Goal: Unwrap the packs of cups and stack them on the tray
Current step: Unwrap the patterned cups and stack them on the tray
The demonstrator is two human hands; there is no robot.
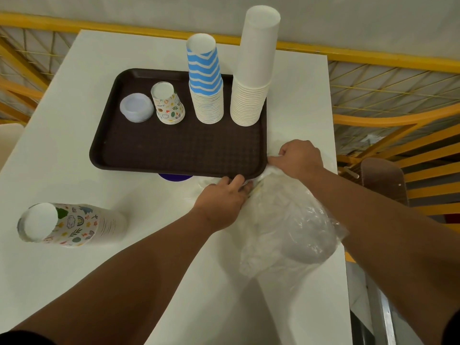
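Note:
A dark brown tray (154,150) lies on the white table and carries a tall white cup stack (254,78), a blue-striped stack (205,83), a short patterned stack (168,103) and a low clear stack (136,107). Beside the tray's near right corner lies a clear plastic wrapper (286,227) with pale cups inside. My left hand (221,197) pinches the wrapper's top end by the tray corner. My right hand (298,158) grips the bunched plastic just beyond it. A wrapped pack of patterned cups (72,224) lies on its side at the near left.
A blue round object (175,176) pokes out from under the tray's near edge. Yellow railings (388,115) run behind and to the right of the table (74,170). The table's right edge is close to the wrapper. A brown chair back (383,178) stands at the right.

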